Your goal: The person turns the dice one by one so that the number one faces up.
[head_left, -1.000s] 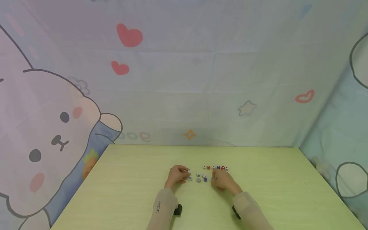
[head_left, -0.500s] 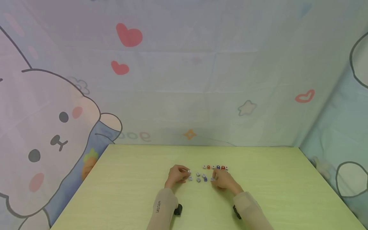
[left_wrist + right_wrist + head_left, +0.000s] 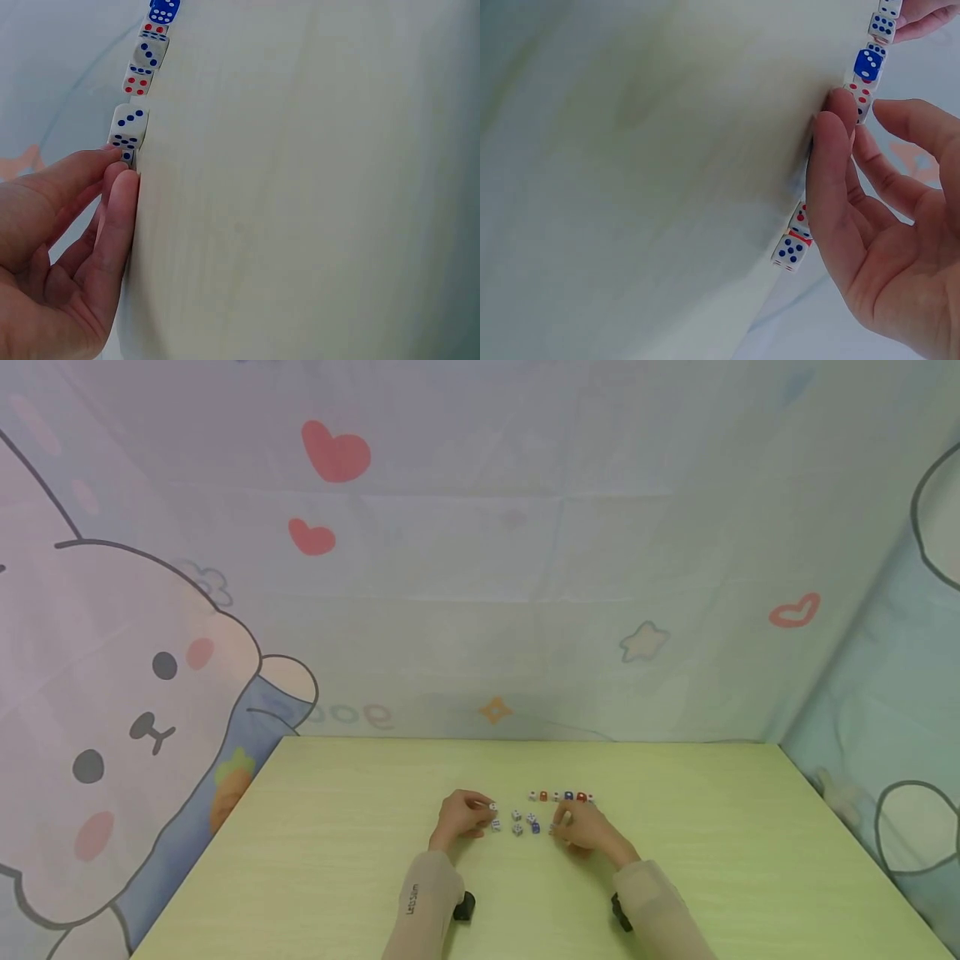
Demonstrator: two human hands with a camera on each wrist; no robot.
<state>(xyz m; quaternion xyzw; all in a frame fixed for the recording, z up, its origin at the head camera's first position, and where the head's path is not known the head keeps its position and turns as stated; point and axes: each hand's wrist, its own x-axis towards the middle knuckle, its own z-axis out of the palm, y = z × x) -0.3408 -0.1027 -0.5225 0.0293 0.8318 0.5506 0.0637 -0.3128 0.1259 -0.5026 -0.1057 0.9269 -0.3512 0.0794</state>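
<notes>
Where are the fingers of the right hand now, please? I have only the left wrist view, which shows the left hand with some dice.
Observer: The right hand has its fingertips at a white die.
Operator: Thank you. Besides white and blue, is there any other colour?
Observer: Yes, two red dice show in the head view.
Operator: And what stands between them?
Observer: Another white die and a blue die, side by side.

From head height, one view looked forward and down across the surface [image 3: 315,868]; both wrist views, close in, shared dice [image 3: 868,65].
</notes>
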